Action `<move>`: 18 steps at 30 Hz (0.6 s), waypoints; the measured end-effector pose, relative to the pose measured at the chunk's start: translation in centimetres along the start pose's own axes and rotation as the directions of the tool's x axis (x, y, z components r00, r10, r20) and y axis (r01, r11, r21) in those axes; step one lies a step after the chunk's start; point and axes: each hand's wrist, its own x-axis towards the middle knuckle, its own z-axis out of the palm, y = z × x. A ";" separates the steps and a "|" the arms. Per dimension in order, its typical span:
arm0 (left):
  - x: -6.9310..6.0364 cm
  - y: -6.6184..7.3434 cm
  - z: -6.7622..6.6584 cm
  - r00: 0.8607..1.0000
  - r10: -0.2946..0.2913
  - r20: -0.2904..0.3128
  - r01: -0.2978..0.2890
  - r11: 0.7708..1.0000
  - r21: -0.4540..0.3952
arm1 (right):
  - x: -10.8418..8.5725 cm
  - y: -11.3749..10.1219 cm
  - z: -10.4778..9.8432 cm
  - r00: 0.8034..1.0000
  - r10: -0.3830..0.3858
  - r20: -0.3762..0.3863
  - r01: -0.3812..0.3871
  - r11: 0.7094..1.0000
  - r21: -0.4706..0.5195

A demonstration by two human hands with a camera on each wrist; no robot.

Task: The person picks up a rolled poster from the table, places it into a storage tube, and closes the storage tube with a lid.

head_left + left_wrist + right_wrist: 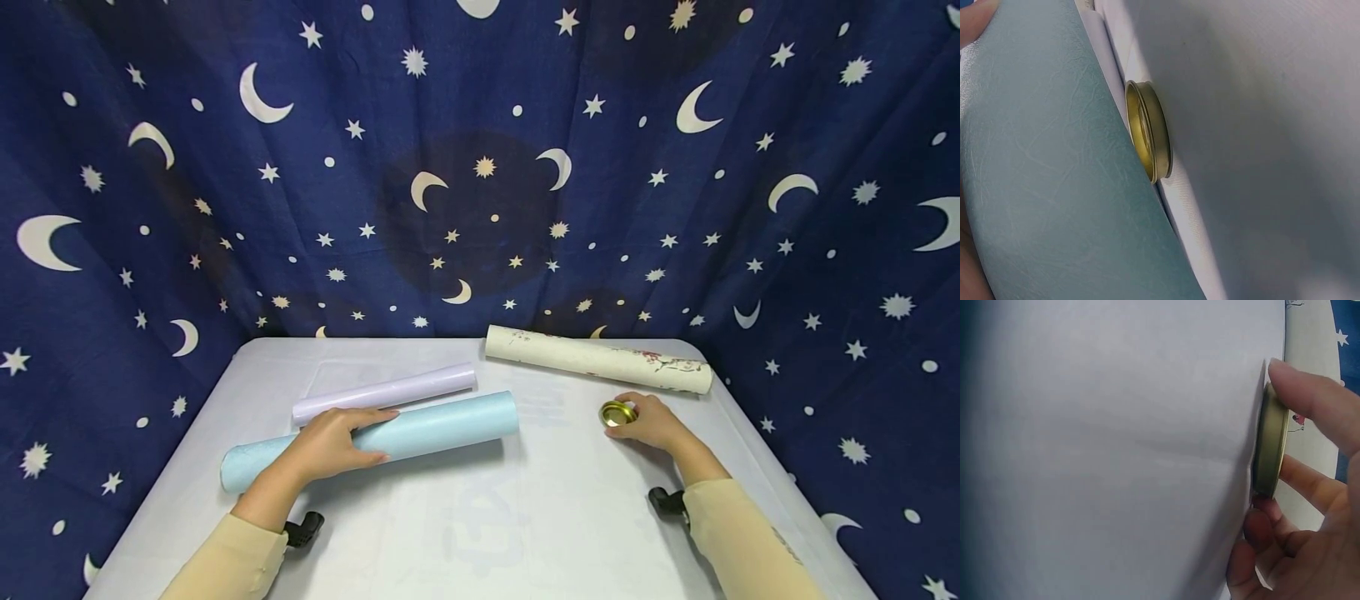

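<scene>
My left hand (330,443) grips a light blue roll (450,427) from above, thumb on the near side and fingers over the far side. In the left wrist view the blue roll (1054,156) fills the left part, and a round gold tin piece (1159,134) shows right beside its edge; no such piece is visible beside the roll in the head view. At the right, my right hand (651,423) holds a shallow round gold tin (617,413) between thumb and fingers, low over the white table. In the right wrist view the tin (1270,444) appears edge-on.
A thin lilac roll (390,392) lies just behind the blue one. At the back right of the white table (465,533) lies a cream roll (592,357) with a red blossom pattern. A dark blue curtain (480,167) with moons and stars surrounds the table's back and sides.
</scene>
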 end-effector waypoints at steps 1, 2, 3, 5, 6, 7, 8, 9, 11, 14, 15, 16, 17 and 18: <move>0.0 0.0 0.0 1.000 0.000 -0.001 0.000 1.000 0.002 | 0.0 0.0 0.0 1.000 0.000 0.001 0.000 1.000 0.003; 0.0 0.0 0.0 1.000 -0.001 -0.002 0.001 1.000 0.004 | 0.0 0.0 0.0 1.000 0.008 0.002 -0.008 1.000 0.007; 0.0 0.0 0.0 1.000 -0.001 -0.003 0.001 1.000 0.003 | 0.0 0.0 0.0 1.000 0.009 0.004 -0.009 1.000 0.009; 0.0 0.0 0.0 1.000 -0.002 -0.003 0.002 1.000 0.003 | -0.1 0.1 0.0 1.000 0.012 0.007 -0.012 1.000 0.013; 0.0 0.0 0.0 1.000 -0.002 -0.003 0.002 1.000 0.003 | -0.1 0.1 0.0 1.000 0.011 0.008 -0.012 1.000 0.015; -0.1 0.0 -0.1 1.000 -0.001 -0.003 0.001 1.000 0.001 | -0.2 0.1 0.0 1.000 0.010 0.011 -0.010 1.000 0.021; -0.1 0.0 -0.1 1.000 -0.001 -0.003 0.001 1.000 0.001 | -0.2 0.1 0.0 1.000 0.010 0.010 -0.010 1.000 0.025; -0.1 0.0 -0.1 1.000 -0.001 -0.003 0.001 1.000 -0.001 | -0.2 0.1 0.0 1.000 0.010 0.012 -0.010 0.999 0.034; -0.1 0.0 0.0 1.000 0.000 -0.002 0.000 1.000 -0.002 | -0.4 0.1 -0.1 1.000 -0.001 0.017 0.001 0.999 0.055; -0.1 -0.1 0.0 1.000 -0.003 -0.002 0.003 1.000 -0.007 | -0.6 -0.1 -0.2 1.000 -0.007 0.024 0.005 0.995 0.097; -0.1 -0.1 0.0 1.000 -0.003 -0.001 0.003 1.000 -0.009 | -0.6 -0.2 -0.2 1.000 -0.008 0.029 0.005 0.993 0.115; -0.1 -0.1 0.0 1.000 -0.005 -0.001 0.005 1.000 -0.010 | -0.7 -0.3 -0.3 0.999 -0.011 0.032 0.006 0.992 0.127; -0.1 -0.1 0.0 1.000 -0.007 -0.002 0.007 1.000 -0.009 | -0.8 -0.4 -0.3 0.999 -0.003 0.037 -0.002 0.990 0.140; -0.1 -0.2 0.1 1.000 -0.009 -0.005 0.009 1.000 -0.008 | -0.9 -0.5 -0.4 0.999 0.001 0.040 -0.007 0.989 0.146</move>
